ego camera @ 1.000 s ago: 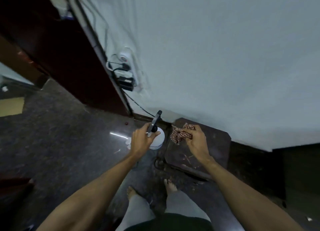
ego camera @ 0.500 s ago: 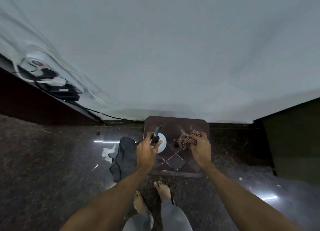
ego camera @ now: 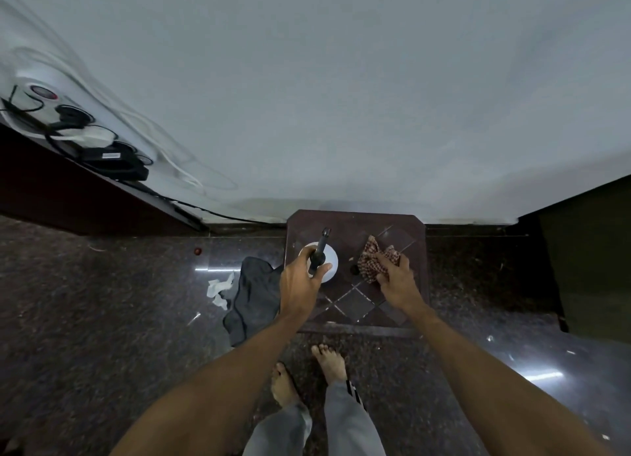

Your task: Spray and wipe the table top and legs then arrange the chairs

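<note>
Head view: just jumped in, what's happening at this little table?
A person stands over the small dark table by the wall. The left hand grips a white spray bottle over its left side; the right hand holds a checked cloth against the top. A dark cloth and crumpled white paper lie on the floor beside it.

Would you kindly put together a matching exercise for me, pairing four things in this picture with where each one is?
Things:
1. spray bottle
2. checked cloth
3. dark cloth
4. white paper scrap

Places:
A. on the floor, farther left than the other floor item
B. gripped by the left hand above the table
C. held by the right hand on the table top
D. on the floor beside the table's left side

Pairs: 1-B, 2-C, 3-D, 4-A.
</note>
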Demonstrator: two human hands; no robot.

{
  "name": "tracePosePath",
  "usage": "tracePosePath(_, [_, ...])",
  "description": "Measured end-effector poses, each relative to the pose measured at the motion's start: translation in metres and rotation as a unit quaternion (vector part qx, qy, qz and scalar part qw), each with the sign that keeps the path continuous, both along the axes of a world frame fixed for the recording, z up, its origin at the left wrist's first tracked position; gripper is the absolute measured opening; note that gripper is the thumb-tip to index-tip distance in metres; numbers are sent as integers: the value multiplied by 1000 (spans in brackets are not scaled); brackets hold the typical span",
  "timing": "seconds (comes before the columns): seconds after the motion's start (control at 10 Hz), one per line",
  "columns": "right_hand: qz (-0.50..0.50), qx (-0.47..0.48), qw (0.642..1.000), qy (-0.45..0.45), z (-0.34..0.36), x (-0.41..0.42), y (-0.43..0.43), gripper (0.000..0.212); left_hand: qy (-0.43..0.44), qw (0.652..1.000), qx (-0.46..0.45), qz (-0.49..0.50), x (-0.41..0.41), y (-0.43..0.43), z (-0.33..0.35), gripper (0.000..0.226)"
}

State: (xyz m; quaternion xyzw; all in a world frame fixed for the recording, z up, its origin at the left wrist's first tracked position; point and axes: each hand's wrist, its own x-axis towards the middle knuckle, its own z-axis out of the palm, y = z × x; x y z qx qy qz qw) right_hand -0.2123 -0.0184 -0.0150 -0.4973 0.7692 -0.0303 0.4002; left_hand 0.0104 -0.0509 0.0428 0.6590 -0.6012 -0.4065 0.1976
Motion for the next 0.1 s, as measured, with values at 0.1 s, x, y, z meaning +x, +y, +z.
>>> tracePosePath(0.1, [-25,-32,999,25,14,6,4,57,17,1000,17,-12,5,-1,-1,50])
